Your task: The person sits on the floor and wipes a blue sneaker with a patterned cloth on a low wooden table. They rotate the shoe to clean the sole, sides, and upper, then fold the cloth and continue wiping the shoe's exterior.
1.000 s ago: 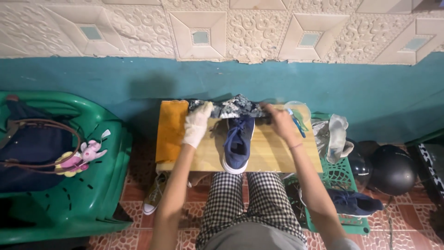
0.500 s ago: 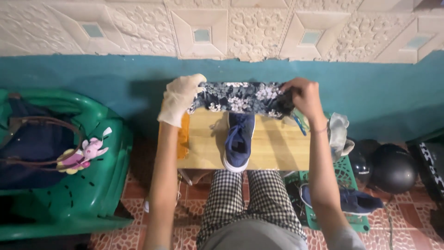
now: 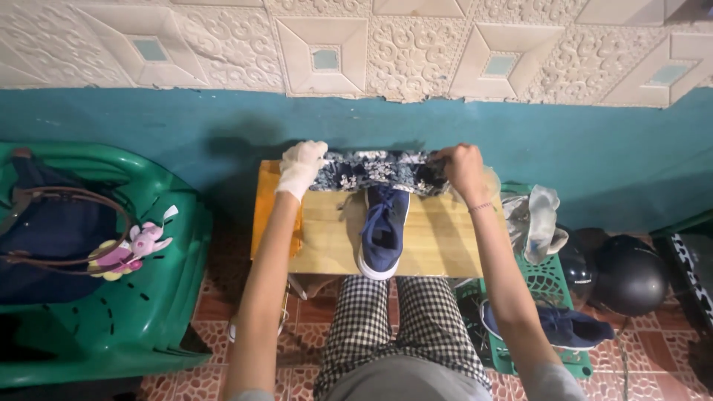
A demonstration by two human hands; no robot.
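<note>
Seated person, checked trousers, low wooden table [image 3: 445,245] across the knees.

Left hand [image 3: 299,167], in a white glove, is closed on one end of a dark floral cloth [image 3: 375,171]; right hand [image 3: 462,167], bare, is fisted on the other end. The cloth is pulled out flat between them, held above the table's far edge — at 12 o'clock from the shoe.

Navy sneaker [image 3: 383,230] sits sole-down near the table's middle, toe pointing away from the person, laces loose. The cloth hangs just over its toe; whether it touches cannot be told.

Progress, as a judgement: the cloth is opened and stretched, ready for use, but not yet pressed on the shoe. No wiping or wrapping shows. The second navy sneaker [image 3: 572,327] lies in a green crate [image 3: 553,271] at 4 o'clock from the table, untouched — so at best one shoe is in hand, one waits.

Around: a light rag [image 3: 538,223] at 3 o'clock on the crate, a black helmet [image 3: 627,275] beyond it, a green plastic chair [image 3: 141,312] at 9 o'clock carrying a dark bag [image 3: 44,238] with a pink toy charm [image 3: 137,249].
</note>
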